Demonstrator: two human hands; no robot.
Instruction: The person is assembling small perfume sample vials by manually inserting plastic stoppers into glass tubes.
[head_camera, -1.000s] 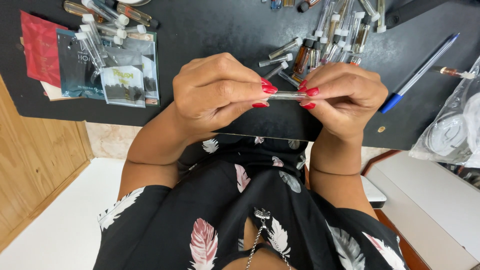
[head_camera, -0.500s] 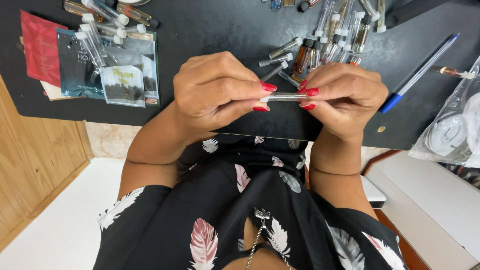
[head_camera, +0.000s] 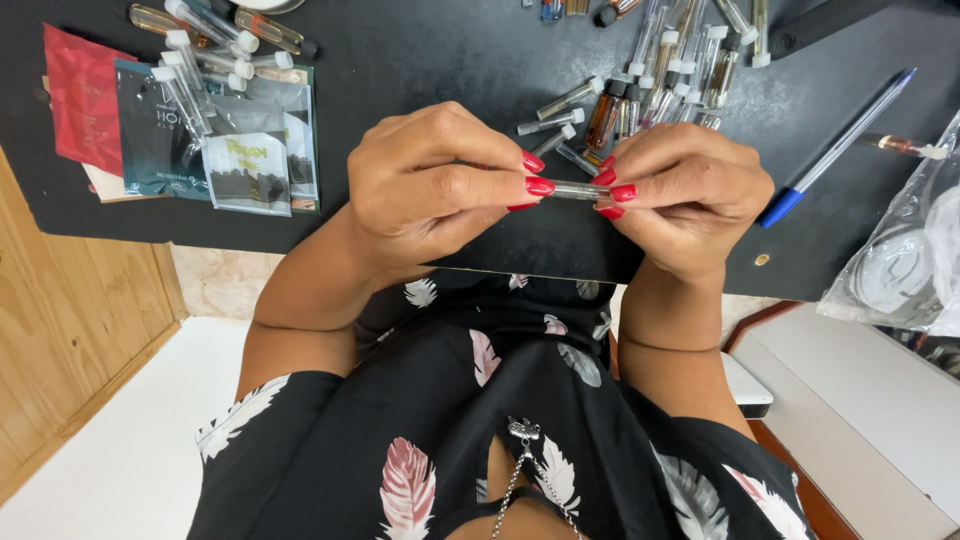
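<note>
Two hands meet at mid-frame over the black worktop (head_camera: 450, 60); the left hand (head_camera: 430, 190) and right hand (head_camera: 690, 195) each keep a tight fingertip grip on one end of a small clear vial (head_camera: 578, 190), held level between them; more vials (head_camera: 650, 90) lie scattered above, sample sachets (head_camera: 215, 150) at upper left, a blue pen (head_camera: 835, 150) at right.

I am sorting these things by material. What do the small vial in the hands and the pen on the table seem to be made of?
The small vial, held between left hand and right hand, looks like clear glass or hard plastic: transparent and glossy. The pen seems to be clear plastic with a blue cap: see-through barrel, smooth shine.
</note>
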